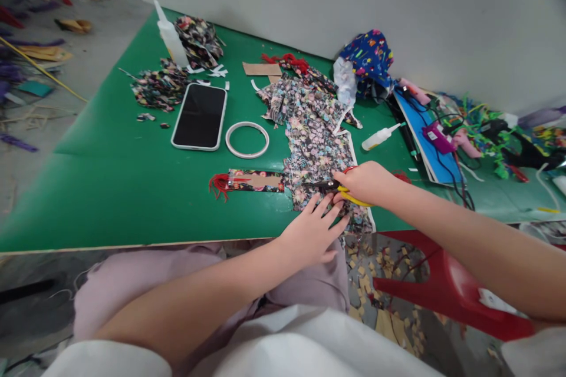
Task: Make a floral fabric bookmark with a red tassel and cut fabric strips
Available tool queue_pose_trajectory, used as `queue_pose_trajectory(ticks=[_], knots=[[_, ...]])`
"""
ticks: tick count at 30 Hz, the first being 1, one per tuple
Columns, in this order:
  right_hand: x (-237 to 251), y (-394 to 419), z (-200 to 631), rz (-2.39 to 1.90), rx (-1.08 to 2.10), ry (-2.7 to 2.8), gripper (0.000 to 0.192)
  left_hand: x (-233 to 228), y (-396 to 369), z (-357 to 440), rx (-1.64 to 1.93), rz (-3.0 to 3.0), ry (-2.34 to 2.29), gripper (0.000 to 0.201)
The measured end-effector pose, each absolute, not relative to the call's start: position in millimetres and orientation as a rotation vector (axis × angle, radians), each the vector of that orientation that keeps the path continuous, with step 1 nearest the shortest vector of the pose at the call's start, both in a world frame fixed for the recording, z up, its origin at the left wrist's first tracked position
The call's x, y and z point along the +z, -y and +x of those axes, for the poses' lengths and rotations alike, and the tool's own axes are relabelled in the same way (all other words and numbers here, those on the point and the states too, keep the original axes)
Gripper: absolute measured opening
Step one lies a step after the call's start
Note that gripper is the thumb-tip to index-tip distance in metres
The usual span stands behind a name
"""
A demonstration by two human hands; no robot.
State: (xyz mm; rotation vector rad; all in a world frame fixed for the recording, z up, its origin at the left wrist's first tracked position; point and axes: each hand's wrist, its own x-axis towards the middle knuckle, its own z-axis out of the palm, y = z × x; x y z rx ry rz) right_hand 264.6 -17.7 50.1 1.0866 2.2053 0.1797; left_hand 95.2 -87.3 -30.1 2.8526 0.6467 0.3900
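My right hand point(366, 181) is closed on a pair of scissors point(346, 193) with yellow and red handles. The dark blades point left across a floral fabric piece point(316, 141) that runs down to the table's front edge. My left hand point(313, 228) lies with fingers spread on the lower part of this fabric, just below the blades. Left of the fabric is a bookmark-like strip point(260, 181) with a floral border, a bare tan middle and a red tassel point(219, 185) at its left end. The strip's right end meets the fabric's edge.
A phone point(200, 116), a roll of white tape point(247, 139) and a glue bottle point(170, 35) stand or lie to the left. Floral scraps point(159, 85) lie near them. Rightward are a small glue bottle point(379, 137), a purple glue gun point(437, 137) with cables and a blue folder point(427, 141).
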Motion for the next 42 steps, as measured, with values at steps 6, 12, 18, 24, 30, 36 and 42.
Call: queue_pose_trajectory(ticks=[6,12,18,24,30,36,42], knots=[[50,20,268,1.204,0.159,-2.189,0.049,-31,87,95,0.403,2.858,-0.63,0.068],[53,19,266,1.218,0.127,-2.207,0.052,-32,87,96,0.374,2.869,-0.638,0.07],[53,19,263,1.188,0.102,-2.194,0.042,-31,89,95,0.38,2.872,-0.642,0.07],[47,19,260,1.149,0.141,-2.217,0.036,-31,87,95,0.385,2.855,-0.634,0.07],[44,20,259,1.14,0.14,-2.227,0.035,-28,88,94,0.39,2.849,-0.64,0.069],[46,21,258,1.066,0.15,-2.265,0.03,-26,87,93,0.373,2.852,-0.649,0.07],[49,19,254,1.03,0.133,-2.25,0.029,-27,87,94,0.373,2.853,-0.65,0.07]])
